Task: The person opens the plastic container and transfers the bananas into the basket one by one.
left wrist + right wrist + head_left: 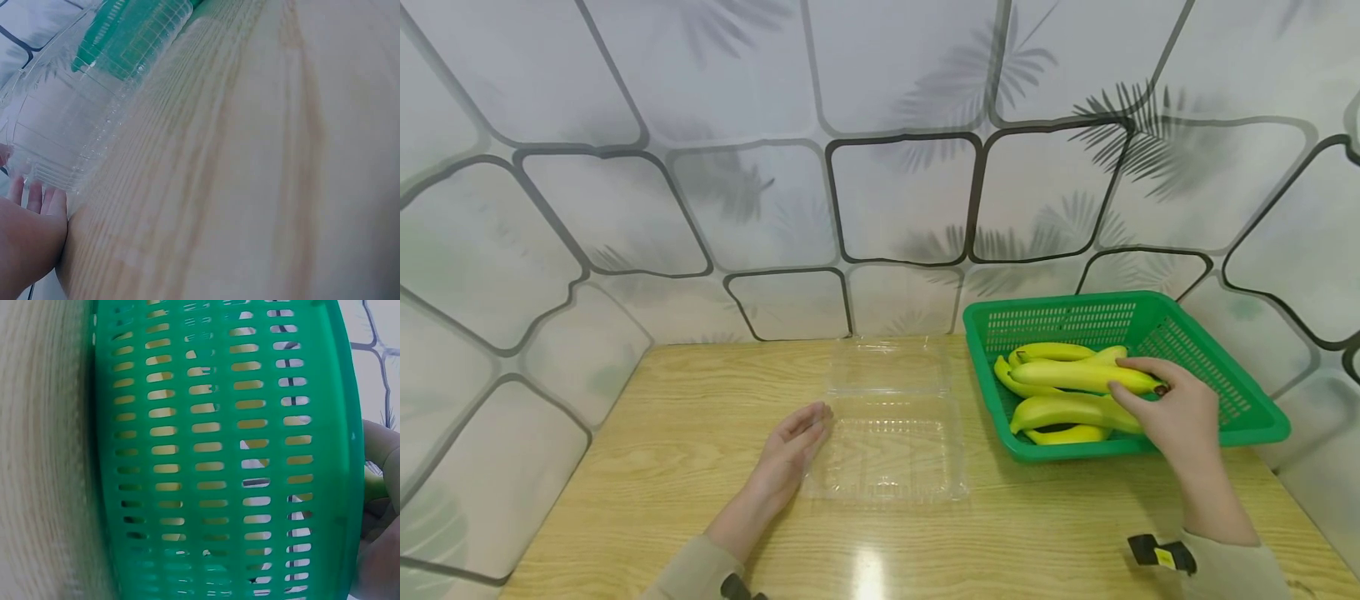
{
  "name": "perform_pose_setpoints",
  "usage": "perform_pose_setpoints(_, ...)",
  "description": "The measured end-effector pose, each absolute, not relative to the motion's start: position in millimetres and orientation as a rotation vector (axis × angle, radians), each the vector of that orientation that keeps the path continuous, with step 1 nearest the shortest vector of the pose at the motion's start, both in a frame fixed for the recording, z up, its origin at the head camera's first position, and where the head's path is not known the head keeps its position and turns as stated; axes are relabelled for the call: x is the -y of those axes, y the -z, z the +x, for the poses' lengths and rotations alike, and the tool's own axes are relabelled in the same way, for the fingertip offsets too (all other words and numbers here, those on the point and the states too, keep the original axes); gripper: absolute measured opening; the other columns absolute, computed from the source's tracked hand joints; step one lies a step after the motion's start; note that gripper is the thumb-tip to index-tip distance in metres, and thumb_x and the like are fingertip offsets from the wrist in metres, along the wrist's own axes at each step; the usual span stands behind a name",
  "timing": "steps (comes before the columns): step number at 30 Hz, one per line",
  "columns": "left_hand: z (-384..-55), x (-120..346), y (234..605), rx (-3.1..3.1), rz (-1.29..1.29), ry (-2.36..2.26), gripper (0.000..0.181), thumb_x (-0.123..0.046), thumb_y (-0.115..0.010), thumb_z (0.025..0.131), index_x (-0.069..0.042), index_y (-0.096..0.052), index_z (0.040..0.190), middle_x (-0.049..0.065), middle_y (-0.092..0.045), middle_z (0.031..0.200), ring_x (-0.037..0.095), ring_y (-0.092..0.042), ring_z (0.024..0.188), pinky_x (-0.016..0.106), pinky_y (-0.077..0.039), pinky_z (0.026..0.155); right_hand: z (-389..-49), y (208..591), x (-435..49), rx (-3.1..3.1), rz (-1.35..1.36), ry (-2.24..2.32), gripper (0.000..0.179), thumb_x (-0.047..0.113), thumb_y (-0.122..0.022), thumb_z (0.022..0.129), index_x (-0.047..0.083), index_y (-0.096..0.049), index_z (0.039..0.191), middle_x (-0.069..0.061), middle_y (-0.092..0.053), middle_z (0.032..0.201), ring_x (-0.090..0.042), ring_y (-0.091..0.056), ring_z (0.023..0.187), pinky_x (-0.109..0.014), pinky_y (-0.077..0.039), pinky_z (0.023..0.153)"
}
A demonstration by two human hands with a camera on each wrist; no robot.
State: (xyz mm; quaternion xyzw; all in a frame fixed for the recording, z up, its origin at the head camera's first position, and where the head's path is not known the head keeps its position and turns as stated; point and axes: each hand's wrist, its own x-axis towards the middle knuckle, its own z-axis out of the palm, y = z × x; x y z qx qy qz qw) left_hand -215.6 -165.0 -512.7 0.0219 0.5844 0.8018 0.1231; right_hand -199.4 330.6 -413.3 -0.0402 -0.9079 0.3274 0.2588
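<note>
On the table in the head view lies a clear plastic clamshell box, its lid folded back towards the wall. My left hand touches the box's left side; in the left wrist view its fingers reach out along the clear wall. My right hand, over the green basket, pinches a yellow banana near its dark-tipped end, thumb on the near side and fingers on the far side. In the right wrist view the basket wall hides most of that banana.
The green plastic basket with slotted walls stands right of the box, close to the back wall. Several more bananas lie in it. Patterned wall covering encloses the wooden table at the back and sides.
</note>
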Motion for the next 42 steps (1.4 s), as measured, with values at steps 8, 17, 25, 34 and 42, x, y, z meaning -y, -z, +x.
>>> perform_pose_setpoints(8, -216.8, 164.2, 512.9, -1.7, 0.062, -2.348, 0.058, -0.001, -0.047, 0.109, 0.01, -0.023, 0.16, 0.026, -0.024, 0.172, 0.037, -0.021, 0.163, 0.024, -0.038, 0.124, -199.2, 414.6, -334.5, 2.507, -0.089, -0.847, 0.032, 0.014, -0.083, 0.09, 0.002, -0.078, 0.119, -0.029, -0.073, 0.126, 0.027, -0.035, 0.082, -0.001, -0.037, 0.066)
perform_pose_setpoints(17, -218.2, 164.7, 511.9, -1.707, 0.081, -2.339, 0.058, -0.002, -0.047, 0.109, 0.01, -0.022, 0.161, 0.026, -0.023, 0.172, 0.036, -0.02, 0.164, 0.023, -0.038, 0.124, -200.0, 412.5, -334.5, 2.553, -0.091, -0.823, 0.034, 0.018, -0.084, 0.091, 0.003, -0.078, 0.121, -0.029, -0.073, 0.128, 0.028, -0.036, 0.08, -0.002, -0.039, 0.063)
perform_pose_setpoints(25, -218.5, 164.5, 511.5, -1.701, 0.083, -2.342, 0.058, -0.001, -0.045, 0.109, 0.011, -0.022, 0.16, 0.026, -0.022, 0.172, 0.036, -0.02, 0.164, 0.023, -0.038, 0.124, -203.9, 414.1, -336.9, 2.64, -0.083, -0.766, 0.039, 0.027, -0.084, 0.094, 0.005, -0.077, 0.126, -0.028, -0.073, 0.125, -0.004, -0.052, 0.083, -0.015, -0.041, 0.06)
perform_pose_setpoints(34, -217.1, 162.6, 511.0, -1.687, 0.02, -2.364, 0.057, 0.0, -0.047, 0.108, 0.011, -0.025, 0.159, 0.026, -0.025, 0.171, 0.036, -0.023, 0.163, 0.022, -0.04, 0.122, -205.6, 413.7, -338.6, 2.712, -0.049, -0.743, 0.041, 0.026, -0.081, 0.096, 0.002, -0.074, 0.129, -0.033, -0.07, 0.127, -0.032, -0.064, 0.09, -0.023, -0.045, 0.063)
perform_pose_setpoints(42, -216.1, 161.6, 511.8, -1.699, 0.017, -2.366, 0.057, 0.0, -0.047, 0.107, 0.011, -0.026, 0.159, 0.026, -0.026, 0.17, 0.038, -0.024, 0.162, 0.026, -0.038, 0.125, -205.9, 413.6, -338.7, 2.736, -0.032, -0.744, 0.039, 0.023, -0.08, 0.097, 0.001, -0.073, 0.129, -0.034, -0.07, 0.125, -0.033, -0.067, 0.088, -0.024, -0.048, 0.062)
